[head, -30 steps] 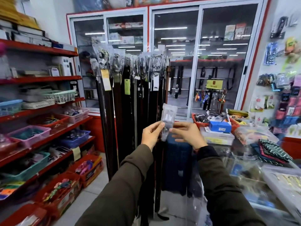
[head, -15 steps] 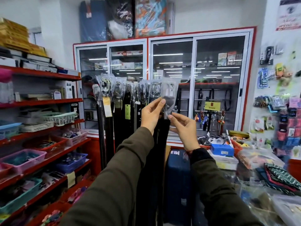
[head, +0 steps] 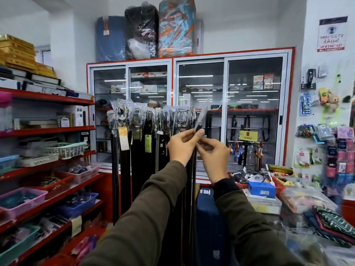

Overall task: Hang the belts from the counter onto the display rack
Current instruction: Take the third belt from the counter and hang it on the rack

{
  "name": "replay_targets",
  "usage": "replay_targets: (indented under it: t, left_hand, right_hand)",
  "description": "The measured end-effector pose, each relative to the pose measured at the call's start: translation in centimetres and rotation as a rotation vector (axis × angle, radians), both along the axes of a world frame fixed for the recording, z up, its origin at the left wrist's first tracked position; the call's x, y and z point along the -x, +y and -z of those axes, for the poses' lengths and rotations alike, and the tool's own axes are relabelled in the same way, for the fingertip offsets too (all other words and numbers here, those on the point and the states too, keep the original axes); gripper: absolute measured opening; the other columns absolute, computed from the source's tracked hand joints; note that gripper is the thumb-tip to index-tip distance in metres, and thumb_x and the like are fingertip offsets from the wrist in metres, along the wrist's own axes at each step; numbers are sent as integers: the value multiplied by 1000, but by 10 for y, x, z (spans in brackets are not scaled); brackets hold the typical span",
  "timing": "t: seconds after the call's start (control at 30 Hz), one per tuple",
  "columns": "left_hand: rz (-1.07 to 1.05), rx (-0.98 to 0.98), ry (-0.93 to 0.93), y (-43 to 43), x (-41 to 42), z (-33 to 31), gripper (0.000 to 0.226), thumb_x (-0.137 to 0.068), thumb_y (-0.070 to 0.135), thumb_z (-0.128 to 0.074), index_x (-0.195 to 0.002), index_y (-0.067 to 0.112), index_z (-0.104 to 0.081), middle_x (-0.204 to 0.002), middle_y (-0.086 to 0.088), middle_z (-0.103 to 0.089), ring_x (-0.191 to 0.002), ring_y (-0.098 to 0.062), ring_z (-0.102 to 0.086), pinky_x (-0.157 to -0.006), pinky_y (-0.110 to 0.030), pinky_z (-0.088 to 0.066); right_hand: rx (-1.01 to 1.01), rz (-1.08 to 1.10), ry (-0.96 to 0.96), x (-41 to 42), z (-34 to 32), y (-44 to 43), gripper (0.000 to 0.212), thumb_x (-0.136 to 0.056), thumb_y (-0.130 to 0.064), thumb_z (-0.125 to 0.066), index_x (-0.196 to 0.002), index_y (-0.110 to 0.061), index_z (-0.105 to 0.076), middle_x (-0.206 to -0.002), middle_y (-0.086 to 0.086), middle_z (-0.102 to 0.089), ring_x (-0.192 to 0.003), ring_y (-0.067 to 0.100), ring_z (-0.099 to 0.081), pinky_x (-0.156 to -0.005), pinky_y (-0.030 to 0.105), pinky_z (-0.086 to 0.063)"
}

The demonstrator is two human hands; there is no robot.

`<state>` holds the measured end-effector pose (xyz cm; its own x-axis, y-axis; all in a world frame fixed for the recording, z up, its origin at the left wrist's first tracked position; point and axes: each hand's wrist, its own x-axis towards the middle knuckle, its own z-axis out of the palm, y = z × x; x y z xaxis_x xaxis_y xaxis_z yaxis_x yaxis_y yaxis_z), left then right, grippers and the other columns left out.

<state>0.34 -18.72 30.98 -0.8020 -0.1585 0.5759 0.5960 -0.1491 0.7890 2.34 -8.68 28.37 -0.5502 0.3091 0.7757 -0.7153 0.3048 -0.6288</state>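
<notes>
So the belt (head: 199,121) has been lifted a good bit since a second ago: its plastic-wrapped buckle end is now held right at the near end of the display rack (head: 172,111), level with the belts hanging there. It's pinched by the left hand (head: 182,144) and steadied from below by the right hand (head: 214,150), also closed on it. Hooking on looks imminent, not yet done.

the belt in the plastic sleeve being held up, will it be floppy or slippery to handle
Probably floppy: the belt hangs straight down from both hands, left hand and right hand, like the hung belts beside it. The glossy plastic sleeve over its top end looks slippery, so a pinch may slide.
</notes>
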Motion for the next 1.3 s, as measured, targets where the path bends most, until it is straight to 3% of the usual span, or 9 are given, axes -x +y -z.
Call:
replay_targets:
  t: [0.17,0.3,0.5,0.67,0.77,0.97,1.1,1.17,1.3]
  left_hand:
    - [-24,-12,-37,-6,7,-1,50,-83,37,-77,-121,7,-69,-91,9,-73,-82,3,-68,-73,-20,-59]
    - [44,-38,-73,-5,10,-3,42,-87,38,-72,-118,9,-72,-103,-3,-76,-94,-18,-70,-88,-41,-59]
    - [12,-117,-71,-5,14,-20,47,-78,27,-83,-117,4,-71,-93,-1,-74,-83,-8,-70,-62,-17,-60]
    - [-8,-88,-111,-7,25,-28,44,-78,26,-83,-111,-1,-73,-101,-15,-76,-87,-21,-73,-65,-25,-63]
    - [-10,-42,-102,-8,30,-35,41,-79,27,-82,-107,-2,-74,-93,-13,-75,-81,-22,-74,-69,-31,-64]
    - [-18,-57,-169,-15,40,-28,39,-78,25,-83,-106,-1,-75,-87,-8,-75,-75,-22,-73,-52,-19,-58]
    - [-100,22,-124,-19,49,-20,42,-80,29,-81,-112,3,-74,-104,-13,-77,-94,-27,-75,-80,-39,-63]
    - [-224,140,-68,-22,50,-14,40,-86,30,-75,-118,6,-72,-107,-11,-76,-99,-21,-72,-92,-36,-59]
    - [-379,417,136,-32,55,-1,45,-95,20,-61,-139,15,-54,-131,-6,-63,-109,-12,-62,-105,-31,-49]
  right_hand:
    - [-83,27,56,-1,0,4,18,-91,-15,-69,-107,-19,-78,-105,1,-68,-95,14,-67,-78,15,-55]
    - [126,-138,-71,3,-11,7,31,-88,-16,-74,-119,-19,-69,-108,4,-74,-97,20,-73,-89,37,-61]
    - [264,-304,-114,13,-22,7,36,-89,-7,-71,-124,-16,-70,-105,23,-75,-93,19,-71,-97,47,-57]
    - [235,-347,-179,21,-28,11,34,-90,-8,-71,-123,-13,-71,-109,23,-74,-104,36,-72,-94,52,-58]
    - [245,-346,-147,26,-32,12,31,-90,-8,-71,-121,-10,-72,-108,27,-73,-88,28,-69,-86,47,-58]
    - [235,-365,-194,39,-24,7,30,-89,-7,-70,-119,-7,-72,-107,25,-74,-105,38,-71,-89,51,-60]
    - [170,-355,-187,48,-17,4,27,-95,-7,-63,-120,-9,-71,-107,23,-73,-98,31,-74,-81,39,-63]
    - [44,-219,-155,55,-12,3,26,-98,-6,-56,-118,-12,-71,-112,15,-73,-92,21,-73,-88,38,-62]
    - [-275,4,22,70,-6,5,42,-102,-6,-41,-141,-18,-49,-147,1,-52,-135,12,-50,-116,37,-41]
